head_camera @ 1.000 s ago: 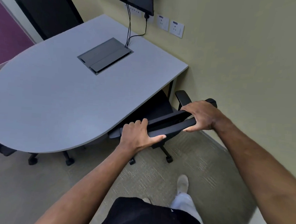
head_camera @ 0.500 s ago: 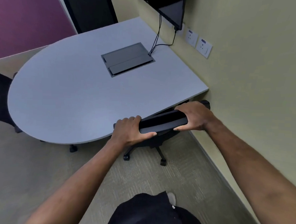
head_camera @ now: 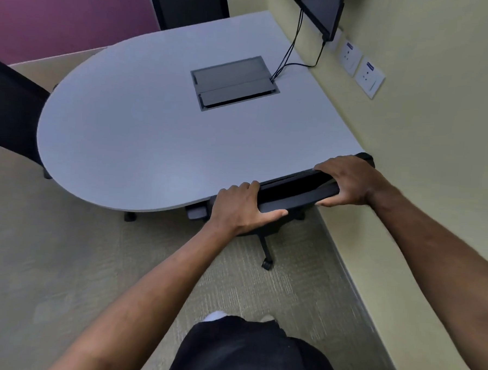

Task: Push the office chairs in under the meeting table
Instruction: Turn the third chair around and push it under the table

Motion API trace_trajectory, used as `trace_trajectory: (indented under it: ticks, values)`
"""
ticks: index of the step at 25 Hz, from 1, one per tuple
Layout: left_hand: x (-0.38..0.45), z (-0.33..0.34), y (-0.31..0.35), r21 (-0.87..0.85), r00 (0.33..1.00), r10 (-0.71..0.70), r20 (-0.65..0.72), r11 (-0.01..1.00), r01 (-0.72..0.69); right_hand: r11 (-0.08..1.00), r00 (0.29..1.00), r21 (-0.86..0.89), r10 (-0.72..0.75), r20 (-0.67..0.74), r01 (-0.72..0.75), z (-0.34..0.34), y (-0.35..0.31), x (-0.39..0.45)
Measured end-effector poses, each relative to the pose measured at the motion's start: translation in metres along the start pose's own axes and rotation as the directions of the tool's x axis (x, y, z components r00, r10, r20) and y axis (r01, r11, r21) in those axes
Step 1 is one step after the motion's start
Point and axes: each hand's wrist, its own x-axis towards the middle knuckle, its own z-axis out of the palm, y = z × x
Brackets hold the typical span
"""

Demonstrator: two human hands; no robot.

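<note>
A black office chair (head_camera: 293, 191) stands at the near right edge of the grey meeting table (head_camera: 154, 140), close to the wall. Its seat is hidden under the tabletop; only the top of the backrest, one armrest tip, a leg and a castor (head_camera: 267, 264) show. My left hand (head_camera: 240, 208) grips the left part of the backrest's top edge. My right hand (head_camera: 347, 181) grips its right end. A second black chair (head_camera: 12, 110) stands at the table's left end, and a third (head_camera: 190, 3) at the far side.
A yellow wall (head_camera: 436, 166) runs along the right, with sockets (head_camera: 368, 76) and a screen (head_camera: 322, 10) above the table. Cables drop into a grey cable box (head_camera: 232, 82) set in the tabletop. Carpet floor lies open at the left.
The chair has rolled forward under the table with both hands on its backrest; its seat and armrest have disappeared beneath the tabletop. I have stepped closer to the table.
</note>
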Motion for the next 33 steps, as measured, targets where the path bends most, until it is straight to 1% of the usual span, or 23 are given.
trace_trajectory:
  ticks: [3,7,14,20,26,30,33]
  values:
    - [0.005,0.002,0.014,-0.033,1.0,-0.024,0.007,0.999,0.024,1.0,0.999,-0.015,-0.028,0.026,0.028,-0.003,0.017,0.002]
    - [0.014,0.002,0.02,-0.056,1.0,-0.031,0.0,0.998,0.031,0.998,0.998,-0.009,-0.055,0.023,0.055,-0.007,0.03,0.008]
    - [0.031,-0.009,0.01,-0.08,1.0,-0.009,-0.024,0.997,0.007,0.998,0.996,0.01,-0.062,-0.057,0.063,-0.012,0.033,0.015]
    - [0.012,0.005,0.015,-0.052,0.999,0.008,-0.047,0.999,-0.01,0.997,0.994,0.004,-0.074,-0.079,0.075,-0.004,0.024,0.0]
    - [-0.004,0.004,0.008,-0.037,0.998,0.018,-0.063,0.999,-0.021,0.999,0.994,0.013,-0.035,-0.099,0.036,0.004,0.008,-0.01]
    - [-0.013,0.002,-0.018,-0.04,0.995,0.067,-0.073,0.997,-0.07,1.0,0.993,0.005,0.022,-0.119,-0.021,0.013,-0.018,-0.011]
    - [-0.012,-0.001,-0.037,-0.048,0.996,0.076,-0.051,0.996,-0.078,0.998,0.988,0.0,0.056,-0.145,-0.057,0.016,-0.037,-0.009]
